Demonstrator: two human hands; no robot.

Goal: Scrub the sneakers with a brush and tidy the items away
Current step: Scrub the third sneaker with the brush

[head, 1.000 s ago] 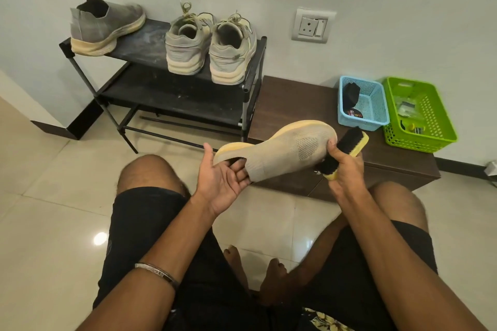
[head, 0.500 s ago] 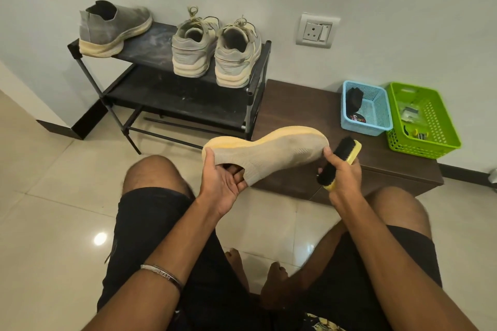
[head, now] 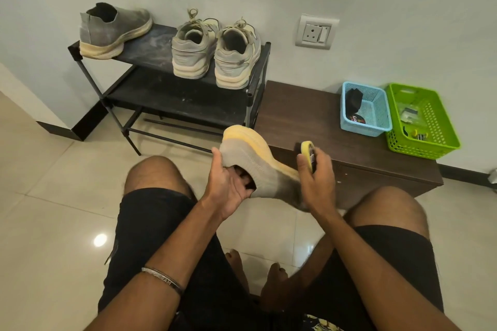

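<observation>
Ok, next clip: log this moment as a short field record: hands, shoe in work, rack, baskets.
left hand: grips slip-on sneaker at its opening
right hand: holds yellow-backed brush against the sneaker
shoe rack: one grey slip-on sneaker, laced pair on top shelf
blue basket: dark items
green basket: small items, unclear

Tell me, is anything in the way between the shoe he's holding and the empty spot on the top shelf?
Nothing visible blocks it. The held sneaker is in front of the rack, and the bare shelf patch between the grey sneaker and the laced pair is open from above.
</observation>
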